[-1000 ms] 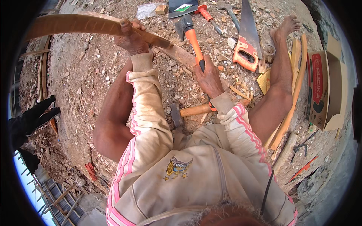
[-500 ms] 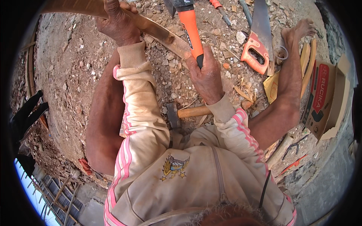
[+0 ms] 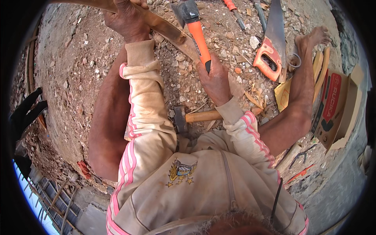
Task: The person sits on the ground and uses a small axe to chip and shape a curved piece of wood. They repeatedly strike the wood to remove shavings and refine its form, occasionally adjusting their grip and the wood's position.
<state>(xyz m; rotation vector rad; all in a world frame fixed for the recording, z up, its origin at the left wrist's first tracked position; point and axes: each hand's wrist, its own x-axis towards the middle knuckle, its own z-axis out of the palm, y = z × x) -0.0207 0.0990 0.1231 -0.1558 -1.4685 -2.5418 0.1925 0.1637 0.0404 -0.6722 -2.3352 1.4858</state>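
Observation:
My left hand (image 3: pixel 127 27) is closed round a long, slightly curved wooden plank (image 3: pixel 164 27) that slants from the upper left toward the middle. My right hand (image 3: pixel 213 82) grips the handle of a hatchet (image 3: pixel 197 35) with an orange shaft and dark head, held over the plank near its lower end. A wooden-handled hammer (image 3: pixel 203 116) lies on the rubble between my bare legs. To the right of the hatchet are a handsaw (image 3: pixel 269 58) with an orange handle, a red-handled chisel (image 3: pixel 235 13) and another hammer's shaft (image 3: pixel 259 17).
Rubble ground surrounds me. At right are a round container (image 3: pixel 293 59), wooden strips (image 3: pixel 321 64), yellow material (image 3: pixel 282 94), a cardboard box (image 3: pixel 338 109) and a thin red tool (image 3: pixel 297 174). A dark object (image 3: pixel 25 113) sits at the far left, beside timber (image 3: pixel 30 66).
Against the ground, both hands with plank and hatchet have moved forward, away from my body, since a second ago; the hatchet dropped slightly in the last half second. The view has also shifted.

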